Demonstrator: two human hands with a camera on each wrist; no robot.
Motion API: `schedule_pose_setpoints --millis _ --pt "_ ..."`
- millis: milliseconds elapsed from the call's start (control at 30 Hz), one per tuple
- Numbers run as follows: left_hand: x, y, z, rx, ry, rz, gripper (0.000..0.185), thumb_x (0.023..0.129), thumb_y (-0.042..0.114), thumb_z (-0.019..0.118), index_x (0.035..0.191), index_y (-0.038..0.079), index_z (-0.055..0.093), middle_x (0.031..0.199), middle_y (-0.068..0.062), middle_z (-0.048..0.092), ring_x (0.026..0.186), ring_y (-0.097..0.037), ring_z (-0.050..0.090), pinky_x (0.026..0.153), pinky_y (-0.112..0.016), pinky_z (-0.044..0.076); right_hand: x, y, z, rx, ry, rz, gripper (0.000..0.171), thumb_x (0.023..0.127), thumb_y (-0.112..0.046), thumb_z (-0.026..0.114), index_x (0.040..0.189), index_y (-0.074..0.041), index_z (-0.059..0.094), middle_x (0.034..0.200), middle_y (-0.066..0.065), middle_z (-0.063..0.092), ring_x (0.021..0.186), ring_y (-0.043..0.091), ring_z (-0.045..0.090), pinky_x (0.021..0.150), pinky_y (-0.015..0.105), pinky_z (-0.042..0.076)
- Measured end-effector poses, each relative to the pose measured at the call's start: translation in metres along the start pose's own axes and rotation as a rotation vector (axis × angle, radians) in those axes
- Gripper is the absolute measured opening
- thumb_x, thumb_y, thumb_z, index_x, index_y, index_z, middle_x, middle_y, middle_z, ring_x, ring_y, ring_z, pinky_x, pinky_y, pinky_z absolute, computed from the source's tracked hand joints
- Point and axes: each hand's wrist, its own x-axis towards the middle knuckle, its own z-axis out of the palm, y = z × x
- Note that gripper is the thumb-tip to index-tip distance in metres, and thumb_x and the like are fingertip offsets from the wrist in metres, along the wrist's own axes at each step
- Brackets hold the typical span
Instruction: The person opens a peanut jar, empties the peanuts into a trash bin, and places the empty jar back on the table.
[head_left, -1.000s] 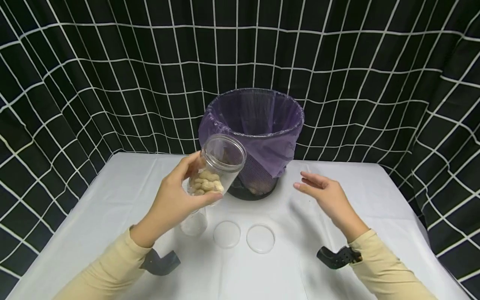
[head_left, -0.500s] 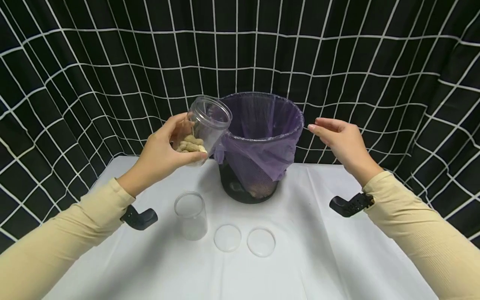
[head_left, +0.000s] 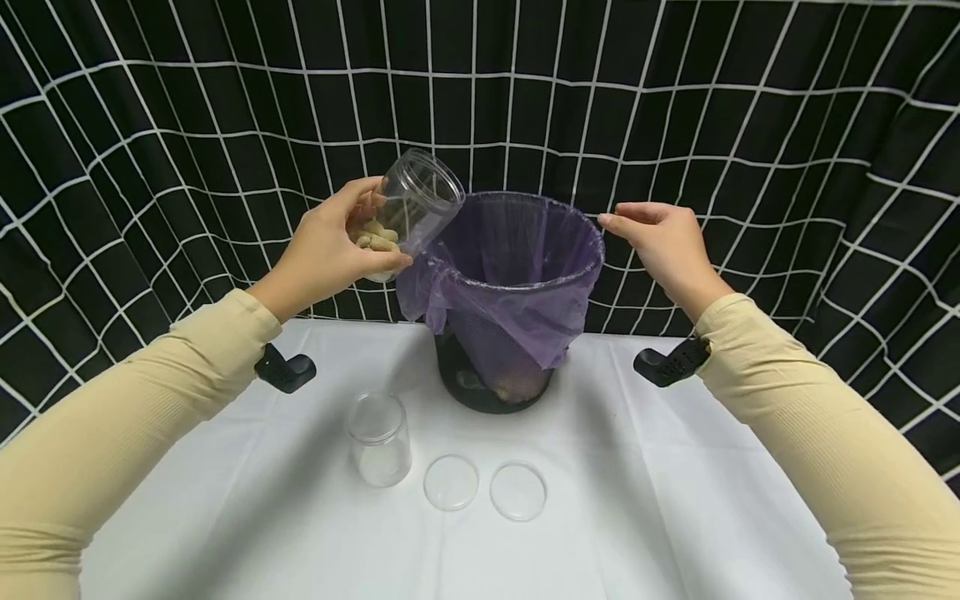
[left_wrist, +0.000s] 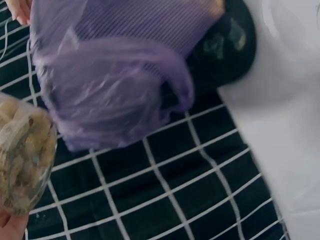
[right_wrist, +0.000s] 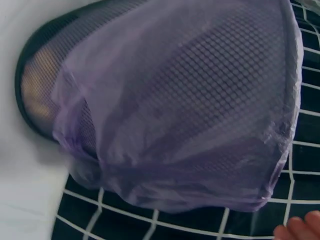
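Left hand (head_left: 330,250) is up high, fingers wrapped round the lower body of a clear plastic jar (head_left: 408,212), tilted with its open mouth toward the bin's near rim; pale peanuts (head_left: 375,237) sit heaped at the low end by the palm. That jar looks light, stiff and smooth-walled, likely slippery, so a grip round the barrel seems the sound one. Below that hand, on the white tabletop (head_left: 675,517), stands a second clear jar (head_left: 378,439), upright and empty, with two round clear lids (head_left: 451,482) lying flat just beside it. Between the hands sits the black mesh bin (head_left: 495,379), round, lined with a thin, crinkly purple bag (head_left: 517,275) draped soft over the rim. Right hand (head_left: 663,246) hovers at the bin's far-side rim, fingers straight and relaxed, gripping nothing; whether the fingertips touch the bag, I can't tell
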Motion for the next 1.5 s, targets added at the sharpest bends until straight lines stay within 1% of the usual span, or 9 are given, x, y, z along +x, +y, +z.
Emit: schedule_pose_setpoints --millis 167,333,500,700,800,867,1000,1233,1500 --pt "0.018 -0.001 -0.001 0.027 0.002 0.039 0.086 0.076 0.023 0.086 0.149 0.016 0.042 0.133 -0.014 0.060 0.115 -0.027 0.060 0.097 -0.041 0.054 0.009 -0.008 0.003 -0.015 0.026 -0.028 0.061 0.095 -0.042 0.064 0.141 -0.003 0.054 0.144 0.017 0.056 0.137 0.029 0.048 0.116 0.046 0.040" --pt "0.031 -0.002 -0.001 0.057 -0.007 0.054 0.088 0.075 0.021 0.086 0.150 0.017 0.041 0.131 -0.012 0.060 0.106 -0.025 0.059 0.094 -0.038 0.054 0.018 -0.008 0.011 -0.034 0.043 -0.011 0.059 0.094 -0.037 0.067 0.140 -0.002 0.055 0.143 0.018 0.056 0.135 0.029 0.050 0.113 0.045 0.043" --pt "0.040 -0.002 0.001 0.083 -0.026 0.070 0.087 0.077 0.018 0.085 0.150 0.017 0.040 0.133 -0.013 0.057 0.106 -0.025 0.062 0.096 -0.039 0.056 0.026 -0.004 0.021 -0.036 0.062 0.015 0.057 0.093 -0.031 0.069 0.139 0.000 0.056 0.140 0.020 0.058 0.133 0.030 0.053 0.111 0.044 0.045" --pt "0.045 -0.002 0.003 0.118 -0.033 0.079 0.089 0.077 0.018 0.085 0.152 0.014 0.038 0.139 -0.016 0.052 0.110 -0.026 0.060 0.107 -0.040 0.050 0.032 0.001 0.031 -0.026 0.075 0.038 0.054 0.091 -0.023 0.072 0.135 0.003 0.058 0.137 0.022 0.060 0.128 0.032 0.057 0.108 0.043 0.048" --pt "0.048 -0.003 0.004 0.133 -0.037 0.074 0.091 0.077 0.017 0.085 0.153 0.012 0.036 0.141 -0.017 0.050 0.112 -0.027 0.059 0.112 -0.041 0.046 0.032 0.002 0.034 -0.029 0.070 0.051 0.053 0.091 -0.022 0.072 0.135 0.004 0.058 0.137 0.021 0.060 0.125 0.032 0.059 0.103 0.040 0.051" --pt "0.050 -0.004 0.004 0.147 -0.042 0.075 0.091 0.078 0.018 0.084 0.154 0.012 0.035 0.141 -0.018 0.049 0.111 -0.027 0.058 0.112 -0.042 0.046 0.032 0.002 0.036 -0.034 0.078 0.062 0.054 0.091 -0.023 0.072 0.135 0.003 0.058 0.137 0.020 0.060 0.123 0.030 0.060 0.096 0.033 0.053" --pt "0.054 -0.004 0.004 0.193 -0.040 0.078 0.091 0.078 0.020 0.084 0.154 0.012 0.035 0.144 -0.018 0.048 0.114 -0.028 0.055 0.113 -0.042 0.044 0.033 0.003 0.040 -0.030 0.107 0.100 0.053 0.090 -0.023 0.073 0.134 0.003 0.059 0.136 0.020 0.062 0.116 0.026 0.061 0.083 0.023 0.050" --pt "0.058 0.002 0.003 0.211 -0.051 0.096 0.089 0.078 0.019 0.083 0.153 0.012 0.037 0.150 -0.017 0.045 0.127 -0.030 0.050 0.119 -0.044 0.037 0.032 0.007 0.047 -0.015 0.139 0.160 0.052 0.091 -0.026 0.071 0.132 0.003 0.061 0.137 0.021 0.061 0.124 0.030 0.057 0.105 0.041 0.049" --pt "0.060 0.005 0.003 0.229 -0.075 0.088 0.089 0.079 0.019 0.083 0.154 0.013 0.036 0.151 -0.016 0.044 0.134 -0.032 0.046 0.121 -0.045 0.033 0.030 0.013 0.054 0.007 0.193 0.129 0.046 0.091 -0.020 0.070 0.131 0.002 0.062 0.135 0.019 0.061 0.125 0.030 0.061 0.107 0.039 0.049"
